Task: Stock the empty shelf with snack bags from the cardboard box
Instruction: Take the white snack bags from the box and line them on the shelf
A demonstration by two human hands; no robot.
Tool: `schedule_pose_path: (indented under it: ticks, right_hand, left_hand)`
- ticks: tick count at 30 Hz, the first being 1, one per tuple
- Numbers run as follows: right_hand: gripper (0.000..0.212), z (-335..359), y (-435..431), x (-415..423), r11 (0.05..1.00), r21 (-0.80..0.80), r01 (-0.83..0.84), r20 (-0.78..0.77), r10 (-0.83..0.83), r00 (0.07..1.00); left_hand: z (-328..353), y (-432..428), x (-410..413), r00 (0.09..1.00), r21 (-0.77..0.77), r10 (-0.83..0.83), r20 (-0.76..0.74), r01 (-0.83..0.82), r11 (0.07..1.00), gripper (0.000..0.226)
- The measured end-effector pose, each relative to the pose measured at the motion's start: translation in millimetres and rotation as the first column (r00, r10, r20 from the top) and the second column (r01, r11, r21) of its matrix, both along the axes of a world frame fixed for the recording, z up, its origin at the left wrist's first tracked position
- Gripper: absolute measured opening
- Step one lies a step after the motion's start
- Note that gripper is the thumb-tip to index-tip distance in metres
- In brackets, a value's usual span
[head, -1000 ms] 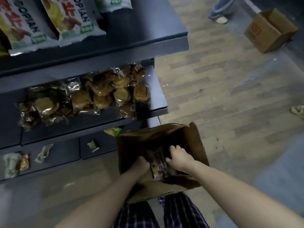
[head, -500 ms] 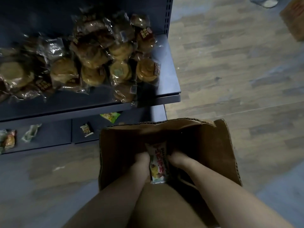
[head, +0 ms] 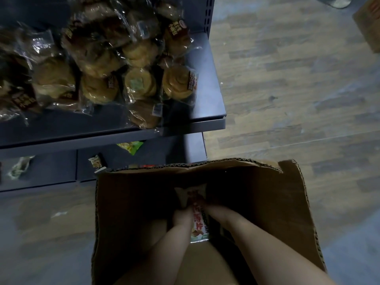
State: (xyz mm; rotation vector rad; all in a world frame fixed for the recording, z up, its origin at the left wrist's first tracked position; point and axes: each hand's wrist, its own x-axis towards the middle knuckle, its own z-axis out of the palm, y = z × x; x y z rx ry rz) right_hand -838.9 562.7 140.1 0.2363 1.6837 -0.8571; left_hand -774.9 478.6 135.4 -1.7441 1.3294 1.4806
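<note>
Both left hand (head: 182,218) and right hand (head: 212,211) deeper in cardboard box (head: 267,202) than a second ago | flank snack bag (head: 199,225) mid-box, grasp unreadable in shadow | pickup starting; far-left shelf (head: 51,169) awaits

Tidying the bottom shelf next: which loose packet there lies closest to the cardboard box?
The small dark-edged packet at the far left corner of the box; the green packet and pale packet lie farther off.
</note>
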Motion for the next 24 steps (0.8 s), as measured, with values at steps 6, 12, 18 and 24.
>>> schedule_pose_path:
  ticks: [6,12,18,24]
  right_hand:
    - [0.064,37,-10,-4,0.98,-0.105,0.167,-0.031,-0.171,0.985]
    - [0.044,93,-8,-6,0.955,-0.194,0.224,0.015,-0.225,0.974]
    - [0.031,154,-3,-5,0.916,-0.293,0.273,-0.023,-0.292,0.956]
    - [0.032,217,-3,-7,0.918,-0.362,0.16,-0.136,-0.222,0.965]
  left_hand:
    - [35,-10,-7,0.99,0.014,0.124,-0.066,-0.123,0.992,0.063]
    - [107,-24,-7,0.969,-0.083,0.119,-0.218,-0.14,0.987,0.043]
    - [178,-36,-4,0.914,-0.276,-0.191,-0.358,0.092,0.957,0.021]
    - [239,-48,2,0.804,-0.394,-0.396,-0.442,0.223,0.892,0.011]
